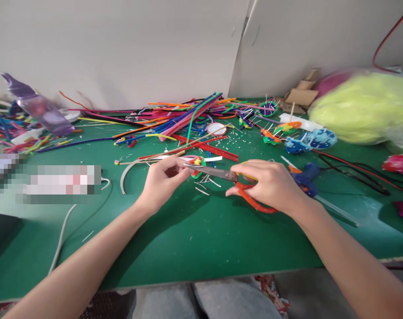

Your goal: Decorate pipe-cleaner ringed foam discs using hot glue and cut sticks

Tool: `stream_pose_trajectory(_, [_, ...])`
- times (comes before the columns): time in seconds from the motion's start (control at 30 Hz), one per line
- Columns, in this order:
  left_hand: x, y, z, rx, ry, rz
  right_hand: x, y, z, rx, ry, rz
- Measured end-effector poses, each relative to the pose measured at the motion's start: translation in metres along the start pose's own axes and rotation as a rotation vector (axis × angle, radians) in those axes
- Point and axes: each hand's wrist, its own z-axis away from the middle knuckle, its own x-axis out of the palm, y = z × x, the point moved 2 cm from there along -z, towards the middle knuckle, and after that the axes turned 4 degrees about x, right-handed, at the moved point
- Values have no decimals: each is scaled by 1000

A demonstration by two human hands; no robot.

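My left hand [164, 181] pinches a small craft piece [198, 167] of red, yellow and green fuzzy stems. In my right hand [269, 184] are scissors [257, 204] with orange handles, their blades pointing left across the front of the piece. The blades look closed or nearly so, with the tips near my left fingertips. Thin white offcuts [206, 180] lie on the green table [194, 248] just below the piece. A wooden stick and a pale strip lie behind my left hand.
Colourful fuzzy stems [188, 119] pile up at the back. A purple bottle [43, 110] stands tilted at the left, above a white cable [64, 226]. At the right are a blue glue gun [306, 179], finished-looking pieces [321, 138] and a yellow-green bag [364, 108].
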Motion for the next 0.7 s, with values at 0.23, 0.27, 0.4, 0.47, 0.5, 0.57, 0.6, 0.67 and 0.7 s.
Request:
stream_pose_trajectory(0.23, [-1, -1, -1, -14, -3, 25, 1, 1, 0, 17, 6, -4])
stream_pose_trajectory(0.27, [-1, -1, -1, -9, -3, 33, 0, 1, -1, 22, 2, -10])
stream_pose_trajectory(0.4, [-2, -3, -1, -1, 14, 68, 0, 1, -1, 67, -16, -17])
stream_pose_trajectory(0.47, [-3, -4, -1, -3, 34, 79, 1, 1, -1, 89, -30, -15])
stream_pose_trajectory(0.5, [-3, -5, -1, -5, 43, 87, 1, 0, -1, 98, -38, -15])
stream_pose_trajectory(0.57, [-3, -6, -1, -14, 50, 115, 1, 0, -1, 109, -45, -14])
stream_pose_trajectory(0.6, [-3, -7, 0, -20, 50, 130, 1, 0, -1, 112, -44, -14])
stream_pose_trajectory(0.67, [-3, -8, 0, -35, 48, 149, 1, 0, -1, 116, -42, -12])
stream_pose_trajectory(0.7, [-2, -8, 0, -40, 49, 153, 0, 0, -1, 116, -44, -12])
